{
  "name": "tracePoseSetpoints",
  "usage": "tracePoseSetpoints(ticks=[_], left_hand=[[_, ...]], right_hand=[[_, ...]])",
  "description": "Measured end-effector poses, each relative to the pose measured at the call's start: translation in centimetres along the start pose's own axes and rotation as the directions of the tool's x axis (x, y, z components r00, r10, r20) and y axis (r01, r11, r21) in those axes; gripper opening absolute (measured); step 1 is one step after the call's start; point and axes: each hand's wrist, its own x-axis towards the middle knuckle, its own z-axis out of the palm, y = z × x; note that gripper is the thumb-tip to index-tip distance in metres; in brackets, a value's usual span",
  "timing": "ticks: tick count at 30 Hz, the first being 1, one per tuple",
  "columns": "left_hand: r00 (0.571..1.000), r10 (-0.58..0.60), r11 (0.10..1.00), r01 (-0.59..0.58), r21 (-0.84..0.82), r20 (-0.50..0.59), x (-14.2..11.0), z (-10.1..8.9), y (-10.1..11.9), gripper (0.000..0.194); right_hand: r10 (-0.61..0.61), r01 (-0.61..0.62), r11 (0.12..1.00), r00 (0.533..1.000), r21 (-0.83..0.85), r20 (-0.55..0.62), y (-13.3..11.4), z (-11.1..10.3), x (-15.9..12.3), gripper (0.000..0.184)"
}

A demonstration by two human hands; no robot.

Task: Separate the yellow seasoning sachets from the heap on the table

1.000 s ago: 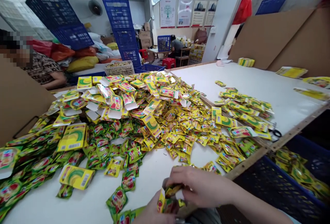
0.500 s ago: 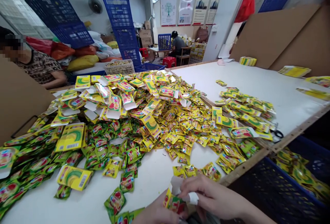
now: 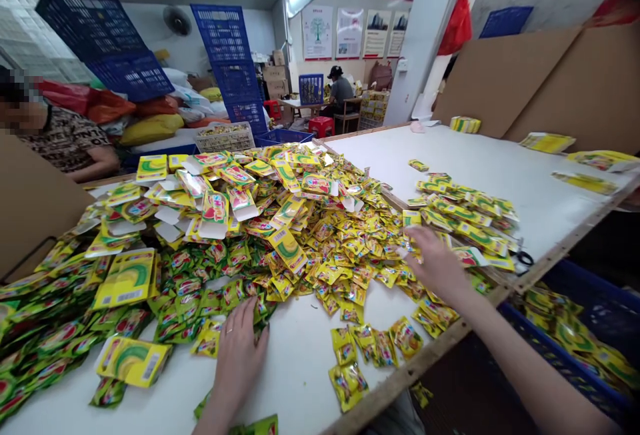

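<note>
My left hand (image 3: 239,351) reaches in from the bottom and rests on small green sachets (image 3: 190,308) at the pile's front edge. Its fingers are stretched out, and a ring shows on one. My right hand (image 3: 437,265) is stretched out on the right, fingers apart, close to the wooden divider and beside flat yellow boxes (image 3: 480,231). A white covering shows at one of its fingertips. Between the hands lie yellow sachets (image 3: 347,385) on the white tabletop (image 3: 295,348). A yellow box (image 3: 134,360) with a green curved print lies left of my left hand.
Yellow cartons, some with open flaps (image 3: 215,215), top the large sachet heap. Scissors (image 3: 523,255) lie by the right-hand pile. A blue crate (image 3: 575,328) stands below the wooden edge (image 3: 415,371). One person (image 3: 70,141) sits at left, another (image 3: 343,91) at the back.
My hands have parted from the open box they held low in front of me. The left moved left onto the green sachets; the right moved up toward the boxes. The view shifted slightly.
</note>
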Motion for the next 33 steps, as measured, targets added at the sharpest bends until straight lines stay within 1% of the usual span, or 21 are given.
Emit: tracePoseSetpoints(ticks=[1,3,4,6,8,10,12,14,15,18,19,20,22,23,24,25,26,28,29,31,33], left_hand=[[0.999,-0.029,0.996,0.03,-0.082,0.016,0.0,0.0,-0.3,0.044],[0.996,-0.088,0.975,0.092,-0.202,0.029,-0.3,0.0,-0.2,0.037],[0.992,-0.12,0.964,0.123,-0.236,0.029,-0.4,-0.1,-0.1,0.034],[0.978,-0.207,0.93,0.205,-0.306,0.026,-0.7,-0.5,0.4,0.034],[0.949,-0.308,0.858,0.305,-0.413,0.059,-1.0,-1.0,1.0,0.039],[0.921,-0.365,0.754,0.379,-0.536,0.138,-1.2,-1.4,1.7,0.045],[0.901,-0.37,0.637,0.422,-0.645,0.225,-1.3,-1.4,2.8,0.049],[0.891,-0.359,0.536,0.44,-0.721,0.277,-1.3,-1.2,4.0,0.049],[0.888,-0.355,0.497,0.443,-0.746,0.291,-1.3,-1.0,4.6,0.047],[0.889,-0.344,0.435,0.436,-0.788,0.302,-1.1,-0.3,6.2,0.039],[0.892,-0.334,0.429,0.431,-0.794,0.304,-1.1,-0.1,6.6,0.037],[0.896,-0.321,0.428,0.426,-0.797,0.307,-1.1,0.0,6.9,0.034],[0.905,-0.285,0.429,0.416,-0.802,0.317,-1.2,-0.2,7.3,0.031],[0.918,-0.243,0.443,0.393,-0.806,0.314,-1.3,-0.4,7.3,0.029],[0.937,-0.187,0.472,0.349,-0.81,0.294,-1.5,-0.6,7.3,0.024],[0.958,-0.123,0.512,0.286,-0.81,0.26,-1.6,-0.9,7.1,0.019],[0.973,-0.053,0.557,0.216,-0.802,0.225,-1.7,-1.2,7.0,0.015],[0.98,0.072,0.634,0.097,-0.767,0.184,-1.8,-1.7,6.6,0.018],[0.976,0.109,0.66,0.072,-0.748,0.19,-1.7,-1.9,6.4,0.02],[0.964,0.151,0.686,0.059,-0.725,0.221,-1.7,-2.0,6.2,0.02],[0.958,0.154,0.678,0.077,-0.731,0.243,-1.7,-1.8,6.3,0.018]], right_hand=[[-0.094,0.088,0.993,0.993,0.081,0.077,-1.2,1.6,0.0,0.038],[-0.222,0.186,0.963,0.959,0.196,0.178,-3.9,5.4,-0.2,0.042],[-0.254,0.202,0.949,0.945,0.241,0.205,-5.0,7.2,-0.3,0.045],[-0.277,0.193,0.923,0.933,0.332,0.229,-6.5,9.8,-0.4,0.038],[-0.244,0.136,0.898,0.946,0.419,0.215,-7.0,10.9,-0.4,0.025],[-0.158,0.046,0.861,0.971,0.507,0.18,-7.2,10.8,-0.6,0.022],[-0.054,-0.065,0.795,0.983,0.604,0.176,-7.8,10.1,-1.4,0.022],[0.012,-0.173,0.696,0.973,0.697,0.229,-9.2,9.3,-2.8,0.025],[0.023,-0.22,0.64,0.963,0.737,0.268,-10.1,9.0,-3.6,0.025],[0.007,-0.316,0.494,0.933,0.81,0.36,-12.6,8.3,-5.4,0.026],[0.002,-0.355,0.423,0.92,0.834,0.391,-13.1,8.0,-5.7,0.027],[0.007,-0.399,0.328,0.907,0.856,0.421,-13.5,7.8,-5.8,0.028],[0.05,-0.461,0.1,0.888,0.882,0.458,-13.5,7.3,-5.7,0.03],[0.081,-0.469,0.002,0.881,0.883,0.467,-13.3,7.1,-5.5,0.03],[0.11,-0.466,-0.061,0.876,0.883,0.47,-13.0,6.9,-5.3,0.03],[0.123,-0.464,-0.081,0.874,0.882,0.47,-12.7,6.7,-5.1,0.028],[0.118,-0.47,-0.082,0.871,0.879,0.477,-12.4,6.5,-4.9,0.025],[0.066,-0.498,-0.067,0.862,0.864,0.502,-11.9,6.2,-4.7,0.021],[0.033,-0.506,-0.037,0.862,0.862,0.507,-11.8,6.1,-4.7,0.019],[-0.039,-0.49,0.08,0.869,0.868,0.494,-11.8,6.1,-4.7,0.016],[-0.084,-0.458,0.198,0.873,0.867,0.48,-12.1,6.5,-5.0,0.014]])
